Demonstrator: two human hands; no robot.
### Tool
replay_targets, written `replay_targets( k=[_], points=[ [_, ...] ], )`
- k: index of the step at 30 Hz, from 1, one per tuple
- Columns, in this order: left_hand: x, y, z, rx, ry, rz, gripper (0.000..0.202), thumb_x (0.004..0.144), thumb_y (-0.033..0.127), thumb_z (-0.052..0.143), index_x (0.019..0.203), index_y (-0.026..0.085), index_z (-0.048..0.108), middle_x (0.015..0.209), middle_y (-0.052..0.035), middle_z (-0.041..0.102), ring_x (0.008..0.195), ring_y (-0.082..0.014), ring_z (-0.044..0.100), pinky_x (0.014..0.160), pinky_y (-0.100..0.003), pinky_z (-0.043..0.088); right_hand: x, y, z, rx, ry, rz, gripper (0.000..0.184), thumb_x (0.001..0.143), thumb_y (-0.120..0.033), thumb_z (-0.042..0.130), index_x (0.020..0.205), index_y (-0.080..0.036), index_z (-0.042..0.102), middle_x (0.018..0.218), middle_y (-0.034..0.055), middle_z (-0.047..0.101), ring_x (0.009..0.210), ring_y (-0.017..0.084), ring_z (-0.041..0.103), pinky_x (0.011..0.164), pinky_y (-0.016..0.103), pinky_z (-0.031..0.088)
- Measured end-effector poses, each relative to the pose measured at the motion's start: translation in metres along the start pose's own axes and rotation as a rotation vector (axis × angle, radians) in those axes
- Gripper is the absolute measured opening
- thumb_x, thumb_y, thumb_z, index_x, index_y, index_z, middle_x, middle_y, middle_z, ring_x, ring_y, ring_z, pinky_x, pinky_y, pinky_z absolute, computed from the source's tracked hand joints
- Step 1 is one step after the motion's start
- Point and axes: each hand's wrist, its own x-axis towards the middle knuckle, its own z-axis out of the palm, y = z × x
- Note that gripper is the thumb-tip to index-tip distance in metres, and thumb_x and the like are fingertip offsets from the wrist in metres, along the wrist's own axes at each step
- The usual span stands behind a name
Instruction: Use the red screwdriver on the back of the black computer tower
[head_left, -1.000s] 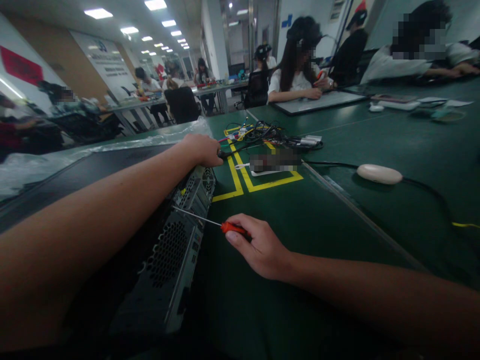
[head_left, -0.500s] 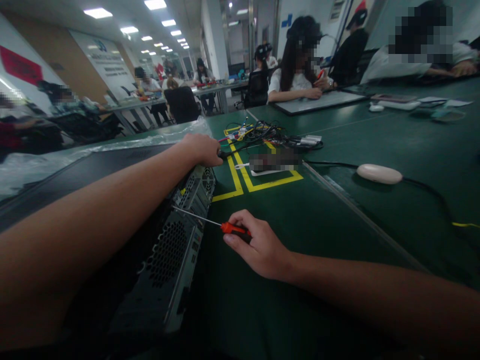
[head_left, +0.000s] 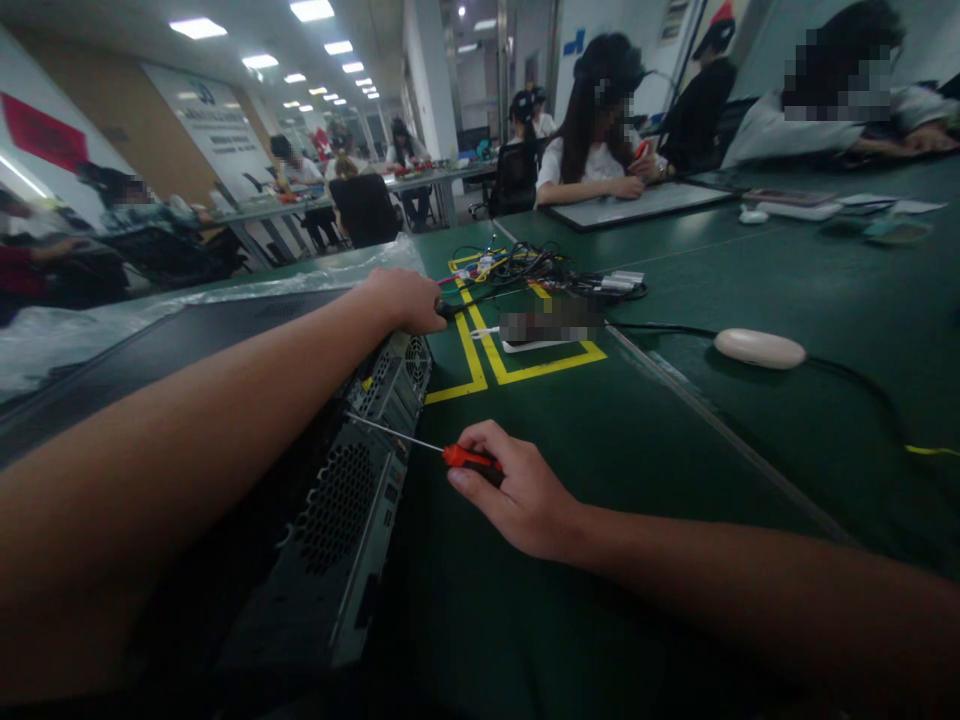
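Note:
A dark desktop computer case [head_left: 352, 480] lies on its side at the left, its rear panel with vents and ports facing right. My right hand [head_left: 517, 490] is closed around the red and black handle of a screwdriver [head_left: 472, 462]. The thin metal shaft runs left to the rear panel, where its tip meets the upper edge near the slots. My left arm reaches across the top of the case. At the far corner, my left hand [head_left: 405, 300] has its fingers curled, with the end of a black cable [head_left: 448, 309] showing at the fingertips. Its palm is hidden.
Tangled cables [head_left: 532, 265] lie beyond the case on the green table [head_left: 637, 480], near yellow tape marks [head_left: 551, 366]. A blurred dark item and an oval white device [head_left: 759, 348] on a cord are farther right. Clear plastic wrap [head_left: 60, 335] borders the case. Several people sit beyond.

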Motion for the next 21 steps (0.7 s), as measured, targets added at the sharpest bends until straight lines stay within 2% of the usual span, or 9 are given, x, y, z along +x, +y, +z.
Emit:
replay_targets(
  k=[4, 8, 17, 21],
  points=[
    [-0.0012, 0.0006, -0.0008, 0.022, 0.004, 0.008, 0.067, 0.089, 0.06, 0.051, 0.144, 0.026, 0.069, 0.14, -0.0149, 0.072, 0.125, -0.0373, 0.066, 0.098, -0.046, 0.053, -0.0001, 0.0005, -0.0003, -0.013, 0.002, -0.002, 0.012, 0.101, -0.031, 0.065, 0.106, -0.023, 0.058, 0.093, 0.0008, 0.067, 0.078, 0.017, 0.06, 0.076, 0.033, 0.049],
    [-0.0027, 0.0013, -0.0019, -0.004, 0.006, 0.013, 0.068, 0.089, 0.059, 0.054, 0.144, 0.023, 0.07, 0.142, -0.0178, 0.071, 0.126, -0.0401, 0.066, 0.099, -0.048, 0.052, 0.0001, 0.0003, -0.0002, -0.011, 0.004, 0.0, 0.011, 0.101, -0.03, 0.065, 0.106, -0.023, 0.059, 0.091, 0.0, 0.066, 0.077, 0.017, 0.06, 0.075, 0.031, 0.048],
    [-0.0036, 0.0014, -0.0016, -0.027, 0.002, -0.009, 0.067, 0.088, 0.06, 0.056, 0.146, 0.029, 0.068, 0.144, -0.0146, 0.07, 0.129, -0.041, 0.064, 0.101, -0.05, 0.051, 0.0006, 0.0006, -0.0005, -0.012, 0.012, -0.046, 0.01, 0.102, -0.029, 0.062, 0.105, -0.02, 0.064, 0.091, 0.0013, 0.066, 0.079, 0.017, 0.06, 0.075, 0.031, 0.048],
    [-0.0017, 0.0006, -0.0012, -0.027, 0.0, -0.005, 0.069, 0.088, 0.061, 0.057, 0.146, 0.027, 0.068, 0.145, -0.0154, 0.069, 0.129, -0.0414, 0.063, 0.102, -0.051, 0.05, 0.0013, -0.0009, -0.0015, -0.016, -0.002, -0.063, 0.013, 0.105, -0.029, 0.058, 0.105, -0.019, 0.066, 0.093, 0.0027, 0.067, 0.081, 0.018, 0.061, 0.077, 0.032, 0.048]
  ],
)
